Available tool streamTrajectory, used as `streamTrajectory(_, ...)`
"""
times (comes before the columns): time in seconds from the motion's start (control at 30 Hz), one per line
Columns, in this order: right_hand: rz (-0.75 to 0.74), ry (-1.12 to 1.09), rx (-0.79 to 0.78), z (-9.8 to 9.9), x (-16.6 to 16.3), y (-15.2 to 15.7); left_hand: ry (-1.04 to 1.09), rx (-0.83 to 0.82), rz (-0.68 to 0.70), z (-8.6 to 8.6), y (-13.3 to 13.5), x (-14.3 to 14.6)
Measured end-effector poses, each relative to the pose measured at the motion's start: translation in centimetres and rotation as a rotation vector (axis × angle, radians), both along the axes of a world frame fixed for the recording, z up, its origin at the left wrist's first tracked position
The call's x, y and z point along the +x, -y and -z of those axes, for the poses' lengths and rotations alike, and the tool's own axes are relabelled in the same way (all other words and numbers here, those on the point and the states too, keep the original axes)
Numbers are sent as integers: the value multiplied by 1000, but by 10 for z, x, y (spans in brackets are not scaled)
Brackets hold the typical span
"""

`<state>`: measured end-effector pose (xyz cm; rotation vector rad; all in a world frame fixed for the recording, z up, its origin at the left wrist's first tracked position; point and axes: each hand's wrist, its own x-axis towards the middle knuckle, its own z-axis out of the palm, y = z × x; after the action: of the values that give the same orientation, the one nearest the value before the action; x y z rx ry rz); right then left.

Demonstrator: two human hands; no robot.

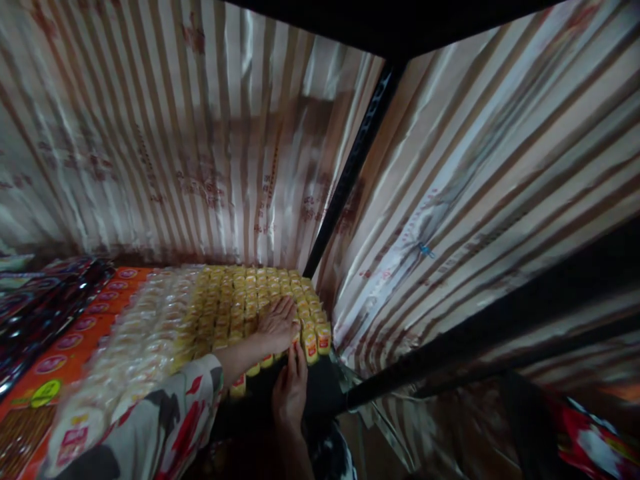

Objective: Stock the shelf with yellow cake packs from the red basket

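Rows of small yellow packets (250,297) fill the right end of a shelf, standing tight together. My left hand (277,325) lies flat on top of the front rows, fingers stretched out, with a patterned sleeve behind it. Just below, my right hand (291,387) reaches up to the front edge of the rows, its fingers extended and touching a yellow packet with a red label (311,347). Whether those fingers grip the packet does not show.
Pale wrapped packets (145,333) lie left of the yellow ones, then orange packs (75,333) and dark glossy packs (35,307). Striped shiny sheeting (200,133) covers the back and right side. A black shelf post (350,173) and a black rail (450,353) frame the corner.
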<state>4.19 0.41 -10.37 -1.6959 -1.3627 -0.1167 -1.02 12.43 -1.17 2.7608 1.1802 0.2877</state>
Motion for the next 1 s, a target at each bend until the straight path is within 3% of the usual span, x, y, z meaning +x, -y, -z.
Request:
streamTrajectory(0.17, -14, -10, -39, -3, -2, 0, -4, -67, -20, -3, 1, 3)
streamTrajectory(0.3, 0, -1, -58, -2, -1, 0, 57, -17, -71, -7, -16, 9)
streamTrajectory(0.47, -22, 12, -62, 0, 1, 1, -25, -104, -140, -8, -34, 14)
streamTrajectory(0.77, -19, 42, -81, -2, -2, 2, 36, -17, -161, -7, -50, 16)
streamTrajectory(1.0, -11, 58, -90, -4, -2, 1, -76, -90, -115, -14, -64, 14)
